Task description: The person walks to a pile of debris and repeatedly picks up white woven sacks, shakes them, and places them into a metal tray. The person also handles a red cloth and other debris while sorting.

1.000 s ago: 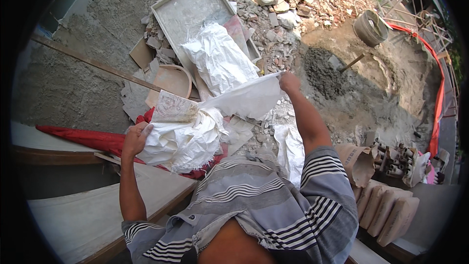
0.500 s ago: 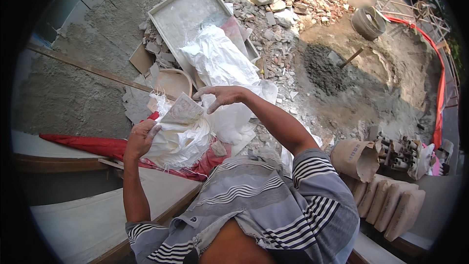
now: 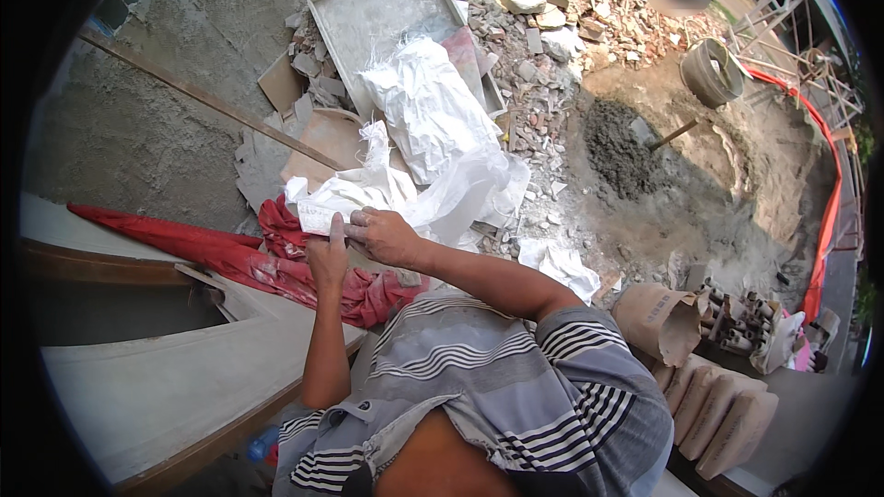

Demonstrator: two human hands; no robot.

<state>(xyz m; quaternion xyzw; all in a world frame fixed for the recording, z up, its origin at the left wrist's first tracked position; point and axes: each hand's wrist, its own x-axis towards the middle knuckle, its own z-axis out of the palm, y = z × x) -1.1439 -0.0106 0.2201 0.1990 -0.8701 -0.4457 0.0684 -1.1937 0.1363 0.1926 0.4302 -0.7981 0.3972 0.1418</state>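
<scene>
My two hands meet in front of me at a white woven sack [image 3: 364, 191], which is bunched and folded over at its near edge. My left hand [image 3: 327, 260] pinches that folded edge, thumb up. Close beside it, the fingers of my right hand [image 3: 387, 237] are closed on the same edge. Crumpled red cloth [image 3: 295, 271] lies under and left of the sack. A translucent plastic sheet [image 3: 465, 191] spreads to the right of it. Beyond lies a second white sack [image 3: 428, 110], partly inside a shallow grey tray [image 3: 379, 9].
A wooden pole [image 3: 207, 101] slants in from the left across a round tan basin [image 3: 308, 155]. Rubble [image 3: 534, 83] covers the ground ahead. Farther right are wet mortar [image 3: 626, 152] with a wooden handle, a bucket [image 3: 711, 74] and red edging [image 3: 833, 184]. Paper bags [image 3: 723, 410] stand near my right.
My open right hand has come down and closed on the sack beside my left. My left hand has moved right. The sack is drawn together, exposing more red cloth. The view has shifted slightly.
</scene>
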